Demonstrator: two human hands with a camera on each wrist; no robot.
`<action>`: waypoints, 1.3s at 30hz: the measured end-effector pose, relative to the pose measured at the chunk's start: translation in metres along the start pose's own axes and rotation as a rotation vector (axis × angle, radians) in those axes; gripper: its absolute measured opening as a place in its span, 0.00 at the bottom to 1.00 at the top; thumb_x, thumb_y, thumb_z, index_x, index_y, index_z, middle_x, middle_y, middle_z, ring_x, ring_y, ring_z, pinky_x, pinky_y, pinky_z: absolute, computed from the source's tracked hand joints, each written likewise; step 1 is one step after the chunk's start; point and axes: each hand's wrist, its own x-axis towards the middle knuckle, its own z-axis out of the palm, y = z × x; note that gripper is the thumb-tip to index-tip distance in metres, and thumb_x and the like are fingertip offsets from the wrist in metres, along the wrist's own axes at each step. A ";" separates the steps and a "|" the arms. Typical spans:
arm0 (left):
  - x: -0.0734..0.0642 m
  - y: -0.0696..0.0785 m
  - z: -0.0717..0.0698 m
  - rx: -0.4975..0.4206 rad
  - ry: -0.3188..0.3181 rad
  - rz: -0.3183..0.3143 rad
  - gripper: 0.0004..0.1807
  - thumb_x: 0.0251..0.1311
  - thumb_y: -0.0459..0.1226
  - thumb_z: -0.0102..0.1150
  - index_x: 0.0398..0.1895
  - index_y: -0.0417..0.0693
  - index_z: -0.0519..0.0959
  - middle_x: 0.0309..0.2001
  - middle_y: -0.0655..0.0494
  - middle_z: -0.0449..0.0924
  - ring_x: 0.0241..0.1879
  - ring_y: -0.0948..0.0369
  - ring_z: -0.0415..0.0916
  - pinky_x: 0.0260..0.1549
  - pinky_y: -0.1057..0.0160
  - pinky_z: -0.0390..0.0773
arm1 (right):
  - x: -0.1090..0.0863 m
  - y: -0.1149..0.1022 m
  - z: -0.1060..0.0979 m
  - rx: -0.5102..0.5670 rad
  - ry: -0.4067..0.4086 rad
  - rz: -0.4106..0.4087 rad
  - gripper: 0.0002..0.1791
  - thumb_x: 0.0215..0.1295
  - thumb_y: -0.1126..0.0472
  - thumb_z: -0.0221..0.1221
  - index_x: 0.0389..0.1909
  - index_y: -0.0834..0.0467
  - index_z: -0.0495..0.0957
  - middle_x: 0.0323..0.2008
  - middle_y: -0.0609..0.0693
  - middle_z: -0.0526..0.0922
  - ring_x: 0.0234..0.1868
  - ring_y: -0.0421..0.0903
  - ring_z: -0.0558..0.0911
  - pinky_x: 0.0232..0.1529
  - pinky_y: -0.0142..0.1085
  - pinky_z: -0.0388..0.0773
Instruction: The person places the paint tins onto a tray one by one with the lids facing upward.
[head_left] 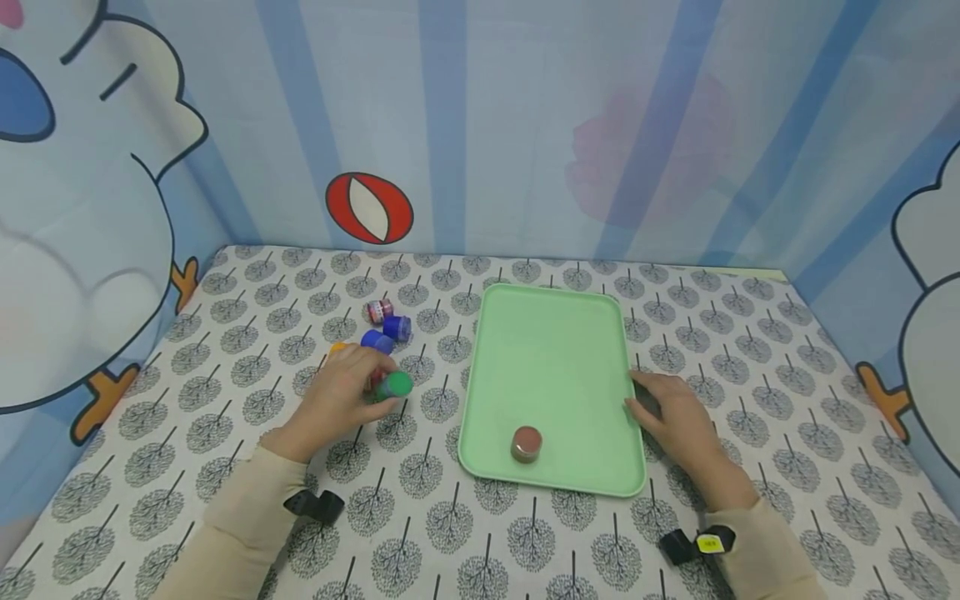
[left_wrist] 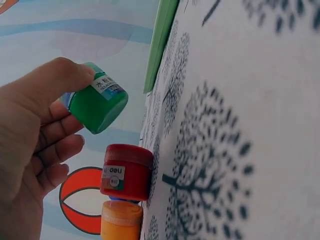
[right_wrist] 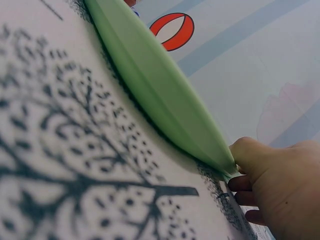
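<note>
So your left hand (head_left: pixel 343 390) is pinching the green jar (left_wrist: pixel 99 106), thumb over the label side and at least one finger round the back, with the other fingers loosely bent next to it. From the left wrist view you've got that jar tilted and up off the tablecloth (head_left: pixel 423 529), well left of the tray (head_left: pixel 551 375) and not touching the red jar (left_wrist: pixel 127 172) near it. The red one sits on the cloth, mostly hidden behind your hand in the head view, and the orange jar (left_wrist: pixel 121 220) is right by it.

Your right hand (head_left: pixel 681 418) has hold of the tray's right rim, pinched between thumb and fingers; the right wrist view catches that edge pretty close up. Tray's light green and lies on the cloth. The only jar on it is the brown jar (head_left: pixel 527 444), near the edge closest to you and a bit left of middle.

Just past your left hand you've got two blue jars, the nearer one (head_left: pixel 377 341) and the farther one (head_left: pixel 397 327), plus a small jar with a pinkish label (head_left: pixel 380 311) behind them. Cloth has a dark tree print, and the pale blue striped backdrop (head_left: pixel 517 125) has a red-and-white ball (head_left: pixel 369 208) printed on it.
</note>
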 end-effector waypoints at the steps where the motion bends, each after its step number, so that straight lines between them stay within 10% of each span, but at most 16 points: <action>1: 0.001 0.001 0.000 -0.009 0.011 0.007 0.19 0.44 0.39 0.74 0.39 0.45 0.77 0.29 0.54 0.75 0.33 0.60 0.69 0.40 0.58 0.71 | 0.000 0.000 0.000 -0.002 -0.002 0.003 0.26 0.66 0.57 0.58 0.61 0.66 0.71 0.58 0.67 0.75 0.60 0.65 0.72 0.63 0.59 0.66; 23: 0.016 0.025 0.016 -0.132 0.073 0.090 0.22 0.43 0.38 0.75 0.43 0.43 0.79 0.39 0.52 0.82 0.37 0.58 0.75 0.40 0.58 0.74 | 0.000 0.000 -0.001 -0.006 -0.016 0.017 0.26 0.67 0.56 0.57 0.62 0.65 0.70 0.59 0.66 0.75 0.61 0.64 0.72 0.64 0.58 0.65; 39: 0.033 0.051 0.038 -0.221 -0.011 0.088 0.21 0.47 0.40 0.73 0.44 0.45 0.79 0.42 0.54 0.83 0.42 0.59 0.75 0.47 0.57 0.74 | 0.000 -0.002 -0.003 -0.004 -0.021 0.028 0.26 0.67 0.56 0.57 0.62 0.66 0.71 0.59 0.66 0.75 0.61 0.64 0.72 0.64 0.58 0.65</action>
